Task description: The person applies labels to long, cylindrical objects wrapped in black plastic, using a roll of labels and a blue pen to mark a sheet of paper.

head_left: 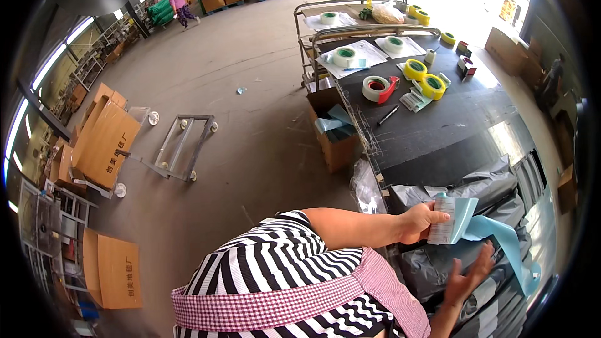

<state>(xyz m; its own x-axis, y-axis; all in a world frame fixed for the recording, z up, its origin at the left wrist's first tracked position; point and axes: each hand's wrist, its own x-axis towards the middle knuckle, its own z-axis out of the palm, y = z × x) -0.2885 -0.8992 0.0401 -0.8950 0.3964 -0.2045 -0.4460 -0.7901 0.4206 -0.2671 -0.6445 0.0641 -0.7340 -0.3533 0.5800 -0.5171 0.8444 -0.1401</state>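
My left hand (pixel 418 222) is closed round a folded strip of white printed labels (pixel 442 228) with light blue backing. From it a loose length of blue backing strip (pixel 508 245) curls away to the right and hangs down. My right hand (pixel 468 276) is just below the strip, fingers spread, with nothing seen in it. Under both hands lie several grey plastic-wrapped parcels (pixel 422 270) on the near end of the dark table (pixel 432 141).
On the table stand a red tape dispenser (pixel 389 91), yellow tape rolls (pixel 432 86), a black pen (pixel 388 114) and papers (pixel 369 53). An open carton (pixel 338 150) with blue strips stands at its left side. A metal trolley (pixel 181 147) and cartons (pixel 106 144) are further left.
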